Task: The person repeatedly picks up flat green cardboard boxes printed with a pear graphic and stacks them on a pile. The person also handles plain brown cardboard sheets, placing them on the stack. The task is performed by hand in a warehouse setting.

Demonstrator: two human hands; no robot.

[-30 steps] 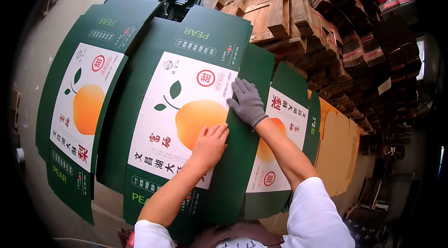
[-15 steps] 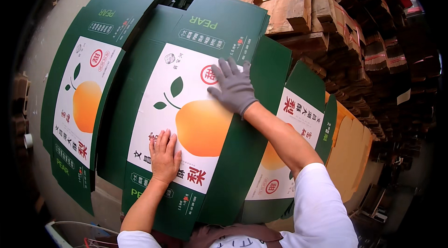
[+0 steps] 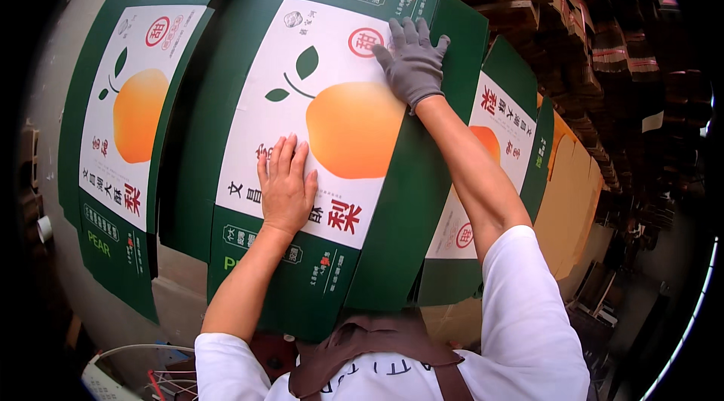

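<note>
Green carton [image 3: 407, 197] under hands [image 3: 286, 188] (gloved right [image 3: 415, 68] across edge of white panel [image 3: 253, 118])

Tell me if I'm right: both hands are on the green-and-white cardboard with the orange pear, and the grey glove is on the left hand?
Not quite: the head view shows the grey glove on the right hand; the left hand is bare. Both are on the cardboard.

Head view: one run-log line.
left hand: bare, spread on flattened green-white carton | right hand: gray-gloved, spread on same carton
</note>
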